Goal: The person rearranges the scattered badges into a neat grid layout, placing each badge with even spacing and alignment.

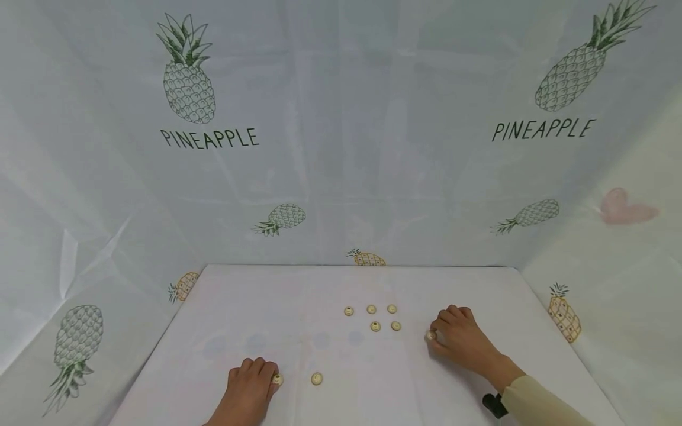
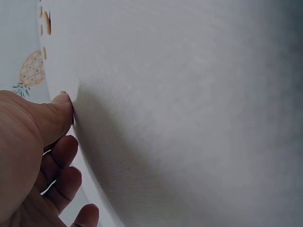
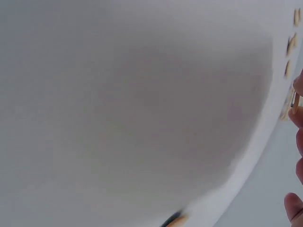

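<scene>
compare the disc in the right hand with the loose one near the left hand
The right hand pinches the held disc, while the loose disc lies untouched on the table. In the head view, the hand partly covers the held disc; the loose disc shows whole. The held disc is farther right than the loose disc. Both look round and pale yellow.

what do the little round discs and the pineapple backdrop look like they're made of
Discs: probably wood, smooth-looking, going by their tan color and light-brown edges, though plastic is possible. Backdrop: thin fabric or plastic sheet, faintly shiny, judging by its creases and soft highlights.
</scene>
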